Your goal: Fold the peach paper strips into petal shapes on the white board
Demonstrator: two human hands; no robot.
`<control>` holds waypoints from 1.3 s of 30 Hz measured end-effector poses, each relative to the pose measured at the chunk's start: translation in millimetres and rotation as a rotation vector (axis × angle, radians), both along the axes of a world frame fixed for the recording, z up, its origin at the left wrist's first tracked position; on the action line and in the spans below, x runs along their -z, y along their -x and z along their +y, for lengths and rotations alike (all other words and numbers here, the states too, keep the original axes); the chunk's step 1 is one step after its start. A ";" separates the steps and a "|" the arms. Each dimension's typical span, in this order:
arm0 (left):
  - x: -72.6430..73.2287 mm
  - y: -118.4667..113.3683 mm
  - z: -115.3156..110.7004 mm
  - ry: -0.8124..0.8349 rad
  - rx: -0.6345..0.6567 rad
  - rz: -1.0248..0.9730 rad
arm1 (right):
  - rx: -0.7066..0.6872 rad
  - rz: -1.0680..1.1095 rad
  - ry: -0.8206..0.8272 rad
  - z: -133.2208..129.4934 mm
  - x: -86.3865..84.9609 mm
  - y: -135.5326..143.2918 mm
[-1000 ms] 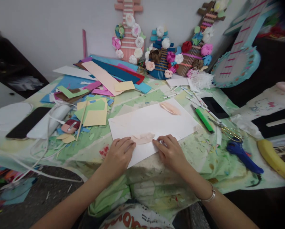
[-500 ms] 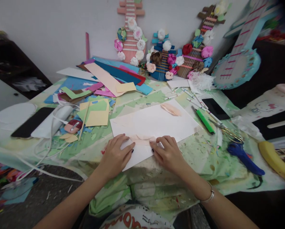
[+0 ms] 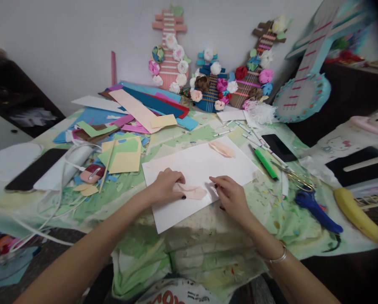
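A white sheet (image 3: 172, 213) lies at an angle near the table's front edge. On it rests a pale pink paper piece (image 3: 195, 193), its left end between the thumb and fingers of my left hand (image 3: 168, 185). To the right of that piece is my right hand (image 3: 229, 196), its fingers curled together over the sheet's front edge; whether they hold something is too small to tell. A second peach petal-shaped piece (image 3: 222, 149) lies at the sheet's far right part, touched by neither hand.
Left: black phone (image 3: 36, 169), white cable, yellow paper (image 3: 125, 162) and scraps. Behind: coloured strips (image 3: 134, 109) and flower-covered instrument models (image 3: 169, 63). Right: green cutter (image 3: 266, 164), scissors (image 3: 298, 177), blue glue gun (image 3: 318, 211), banana (image 3: 360, 217), another phone (image 3: 279, 147).
My right hand has let go of the pink piece and moved right. My left hand has turned and now grips its left end. The view has shifted slightly.
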State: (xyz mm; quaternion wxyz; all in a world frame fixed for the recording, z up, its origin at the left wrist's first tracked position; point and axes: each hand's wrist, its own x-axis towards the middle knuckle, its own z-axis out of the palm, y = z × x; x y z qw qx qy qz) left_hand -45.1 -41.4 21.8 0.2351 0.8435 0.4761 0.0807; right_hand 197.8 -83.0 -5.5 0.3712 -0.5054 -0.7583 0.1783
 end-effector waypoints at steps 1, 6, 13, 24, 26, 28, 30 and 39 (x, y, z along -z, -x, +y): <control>-3.6 -1.9 3.6 0.044 0.018 0.000 | -0.020 0.017 0.106 6.7 -2.3 -3.9; -16.8 -7.8 22.6 0.217 0.095 -0.178 | -0.211 0.239 0.584 50.9 -16.4 -13.1; -10.0 -29.2 72.7 0.448 -0.040 -0.729 | -0.342 0.950 0.876 101.3 -17.5 -6.9; 16.5 -36.6 72.1 0.460 -0.255 -0.929 | -0.320 0.954 0.946 99.5 -13.9 -10.7; 17.2 -36.4 71.9 0.459 -0.252 -0.926 | -0.315 0.956 0.925 98.8 -13.8 -9.1; 18.2 -35.9 71.8 0.461 -0.253 -0.932 | -0.311 0.951 0.906 97.9 -14.1 -8.1; 19.1 -35.1 71.7 0.461 -0.252 -0.938 | -0.298 0.941 0.896 97.1 -14.8 -7.6; 20.0 -34.2 72.0 0.487 -0.247 -0.959 | -0.283 0.881 0.842 97.9 -13.4 -8.5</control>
